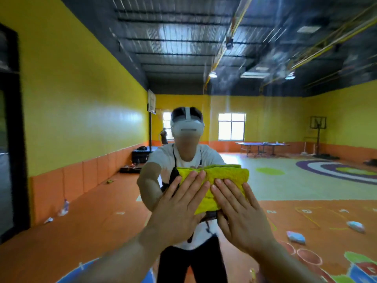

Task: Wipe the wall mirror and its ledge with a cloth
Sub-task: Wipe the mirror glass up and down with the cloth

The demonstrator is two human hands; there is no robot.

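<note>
Now the left hand (179, 205) and right hand (242, 219) press flat, fingers straight, side by side on the yellow cloth (228, 174), its long side running across the mirror (81, 119).

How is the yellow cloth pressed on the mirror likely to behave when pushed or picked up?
Probably floppy: the yellow cloth lies folded in soft, rumpled layers. Likely light, since the flat left hand and right hand alone pin it to the mirror. Its fuzzy nap should glide under pressure without slipping free.
</note>
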